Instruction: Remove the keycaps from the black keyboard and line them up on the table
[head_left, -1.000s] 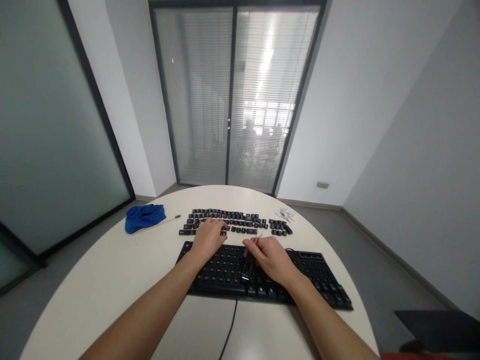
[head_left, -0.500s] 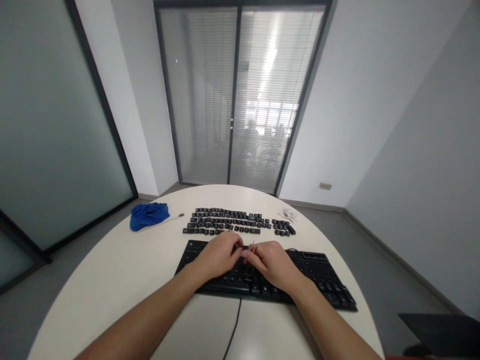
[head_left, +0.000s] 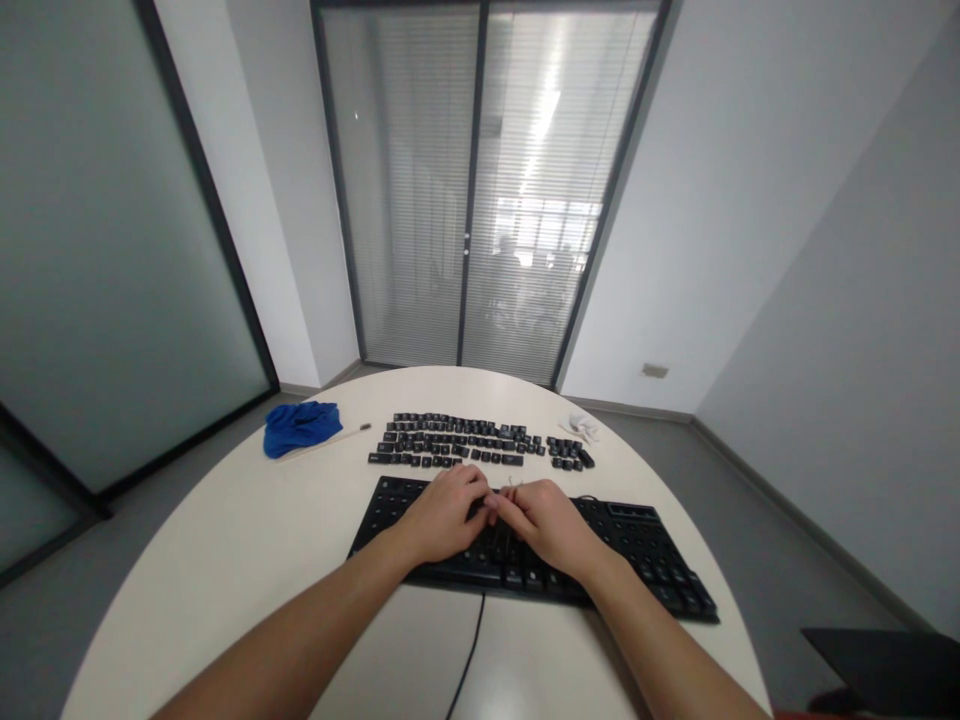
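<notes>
A black keyboard (head_left: 450, 572) lies across the table in front of me, many of its keycaps off on the left part. Above its middle, my right hand (head_left: 546, 520) is closed around a thin wire keycap puller (head_left: 504, 540), whose wires show below the fingers and stick out a little behind them. My left hand (head_left: 448, 513) is curled over the keyboard just left of it, its fingertips meeting those of my right hand. Whatever the left fingers pinch is hidden. Behind the keyboard, loose black keycaps (head_left: 450, 440) are laid out in rows.
On the round white table (head_left: 225, 540), a blue cloth (head_left: 301, 427) lies at the back left beside a thin-handled brush (head_left: 330, 440). A crumpled white tissue (head_left: 581, 427) is at the back right. The keyboard's cable (head_left: 470, 655) runs toward me.
My left hand has shifted slightly right, and its fingertips now meet my right hand's fingers. The right hand stays over the keyboard's middle. The view has tilted very slightly.
</notes>
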